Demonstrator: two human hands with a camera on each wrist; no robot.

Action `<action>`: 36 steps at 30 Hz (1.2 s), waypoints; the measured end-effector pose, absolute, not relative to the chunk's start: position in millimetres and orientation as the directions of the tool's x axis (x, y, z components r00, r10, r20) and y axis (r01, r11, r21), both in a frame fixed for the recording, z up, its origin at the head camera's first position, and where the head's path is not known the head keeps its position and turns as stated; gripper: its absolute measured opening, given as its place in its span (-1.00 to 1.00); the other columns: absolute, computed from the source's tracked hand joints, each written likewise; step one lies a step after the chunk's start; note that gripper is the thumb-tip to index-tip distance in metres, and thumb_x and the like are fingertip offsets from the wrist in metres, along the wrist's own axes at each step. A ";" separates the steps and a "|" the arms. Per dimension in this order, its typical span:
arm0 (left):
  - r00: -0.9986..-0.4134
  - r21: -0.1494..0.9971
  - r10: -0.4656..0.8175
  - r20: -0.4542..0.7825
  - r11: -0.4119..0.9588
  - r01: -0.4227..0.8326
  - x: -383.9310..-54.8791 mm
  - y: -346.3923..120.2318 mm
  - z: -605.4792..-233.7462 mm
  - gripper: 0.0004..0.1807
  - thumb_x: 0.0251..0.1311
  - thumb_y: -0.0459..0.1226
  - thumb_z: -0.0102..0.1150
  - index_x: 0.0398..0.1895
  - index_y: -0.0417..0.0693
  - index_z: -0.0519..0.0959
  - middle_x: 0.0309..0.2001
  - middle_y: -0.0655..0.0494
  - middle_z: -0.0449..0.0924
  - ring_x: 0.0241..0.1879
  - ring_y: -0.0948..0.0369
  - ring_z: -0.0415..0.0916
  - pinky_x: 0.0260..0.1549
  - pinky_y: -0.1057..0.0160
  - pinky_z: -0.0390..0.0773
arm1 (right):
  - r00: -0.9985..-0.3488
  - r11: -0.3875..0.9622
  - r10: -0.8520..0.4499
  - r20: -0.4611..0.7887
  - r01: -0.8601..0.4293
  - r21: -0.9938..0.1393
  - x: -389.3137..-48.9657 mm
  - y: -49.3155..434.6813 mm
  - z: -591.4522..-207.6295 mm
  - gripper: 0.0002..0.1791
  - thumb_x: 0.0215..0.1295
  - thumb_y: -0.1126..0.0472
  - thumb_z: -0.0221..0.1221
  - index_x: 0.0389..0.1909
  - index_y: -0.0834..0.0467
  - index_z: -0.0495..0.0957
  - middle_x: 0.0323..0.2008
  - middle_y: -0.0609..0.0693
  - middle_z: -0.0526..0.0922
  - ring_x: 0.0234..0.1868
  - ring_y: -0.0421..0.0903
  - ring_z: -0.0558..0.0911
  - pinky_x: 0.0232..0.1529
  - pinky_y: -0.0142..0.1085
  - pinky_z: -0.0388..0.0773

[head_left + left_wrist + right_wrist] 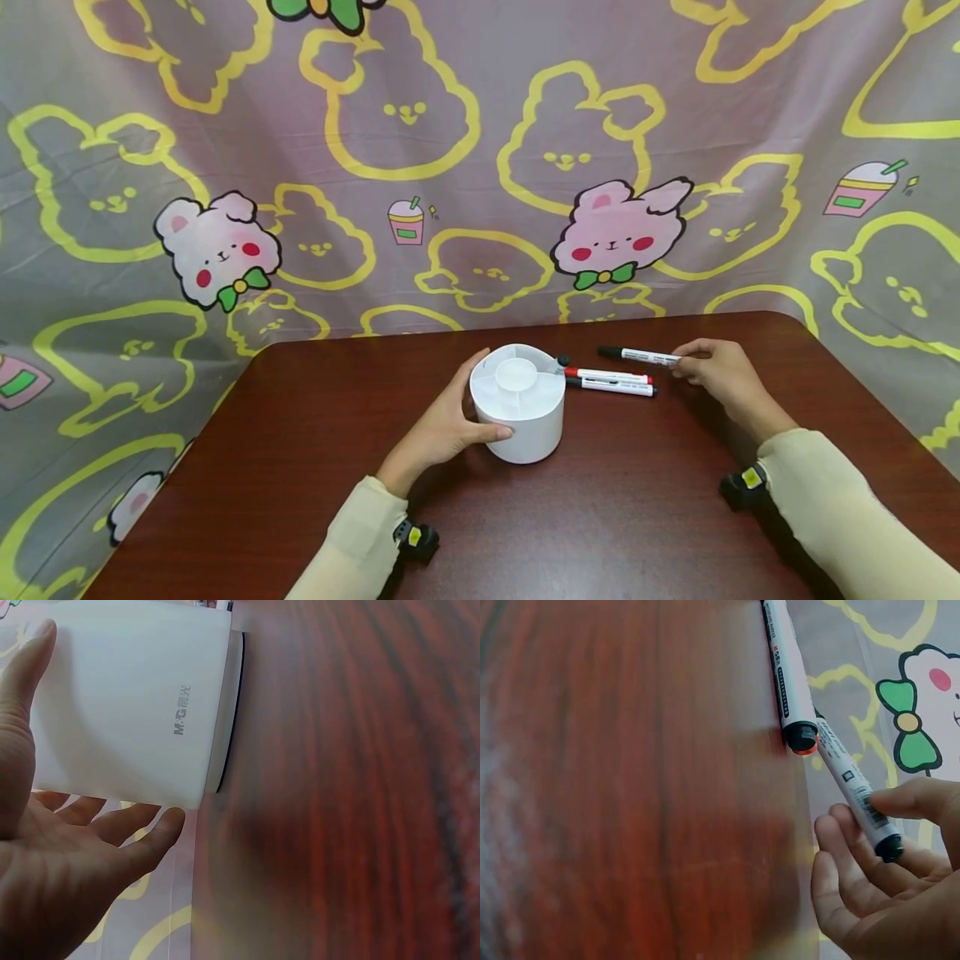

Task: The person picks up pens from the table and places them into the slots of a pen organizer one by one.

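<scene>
A white round pen holder (525,429) with several compartments and a raised round middle stands upright on the table. My left hand (450,421) grips it from the left, thumb across the front and fingers round the far side. In the left wrist view its wall (135,697) carries a grey printed logo. To the right, my right hand (716,375) pinches the end of a black-capped white marker (648,357) between thumb and fingers. The capped end points left. Beside the holder lie a red-ended marker (611,377) and a black-ended marker (615,387), side by side.
A small black-topped item (563,361) shows at the holder's right rim. The dark reddish wooden table (300,467) has rounded far corners. Behind it hangs a cloth (480,200) printed with cartoon animals and cups.
</scene>
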State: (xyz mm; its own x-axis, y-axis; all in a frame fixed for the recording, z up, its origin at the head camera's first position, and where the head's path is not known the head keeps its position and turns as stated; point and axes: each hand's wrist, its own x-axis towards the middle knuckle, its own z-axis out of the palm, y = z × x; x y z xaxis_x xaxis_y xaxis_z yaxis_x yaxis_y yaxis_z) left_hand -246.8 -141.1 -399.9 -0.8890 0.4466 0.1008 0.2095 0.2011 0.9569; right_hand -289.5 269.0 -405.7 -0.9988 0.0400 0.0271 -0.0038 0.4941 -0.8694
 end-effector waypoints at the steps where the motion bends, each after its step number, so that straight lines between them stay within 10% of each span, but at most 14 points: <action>1: -0.887 0.960 0.451 0.099 0.190 0.204 -246.9 -140.8 -399.9 0.29 0.02 -0.37 0.63 0.71 0.04 -0.08 0.52 -0.09 0.30 0.42 0.00 0.37 0.32 0.12 0.47 | -0.998 0.468 0.050 0.026 0.001 -0.884 -288.8 269.4 -405.3 -0.71 0.43 0.36 0.18 0.02 0.51 0.59 -0.43 -0.16 0.75 -0.37 -0.36 0.67 -0.31 -0.41 0.65; 18: -0.863 0.972 0.493 0.105 0.133 0.195 -248.1 -144.3 -398.5 0.22 0.05 -0.47 0.57 0.69 0.03 -0.03 0.55 -0.12 0.24 0.42 -0.06 0.37 0.23 0.17 0.58 | -0.978 0.003 0.129 0.161 -0.162 -0.987 -280.4 268.0 -399.1 -0.76 0.43 0.45 0.24 -0.20 0.00 0.68 -0.33 -0.24 0.74 -0.31 -0.33 0.78 -0.21 -0.43 0.73; 36: -0.858 0.976 0.507 0.084 0.131 0.172 -249.1 -145.8 -393.7 0.31 0.02 -0.49 0.57 0.71 0.11 -0.13 0.56 -0.13 0.18 0.40 -0.06 0.39 0.22 0.17 0.58 | -0.954 -0.259 0.128 0.270 -0.295 -0.920 -264.8 249.6 -370.3 -0.80 0.38 0.46 0.28 -0.12 0.13 0.72 -0.26 -0.06 0.68 -0.29 -0.23 0.77 -0.23 -0.31 0.76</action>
